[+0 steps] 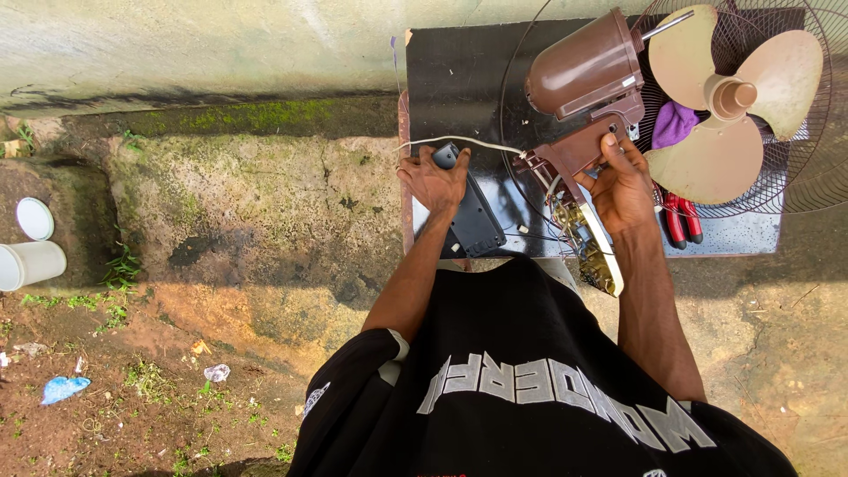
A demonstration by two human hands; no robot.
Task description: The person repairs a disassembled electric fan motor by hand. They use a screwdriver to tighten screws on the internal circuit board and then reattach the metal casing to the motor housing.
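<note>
A dismantled brown fan lies on a black board (459,79). Its motor housing (583,66) sits at the top, with beige blades (733,97) on the shaft over a wire grille (804,177). My right hand (623,181) grips the brown neck bracket (574,155) below the motor. My left hand (433,181) rests on a dark rectangular cover (473,212) and touches a white cable (459,140). The opened base with wires and a cream panel (592,247) lies between my arms.
Red-handled pliers (682,221) and a purple cloth (673,124) lie by the grille. A white cup (31,263) and lid (35,218) sit at far left on mossy concrete (256,203). Dirt with litter lies lower left.
</note>
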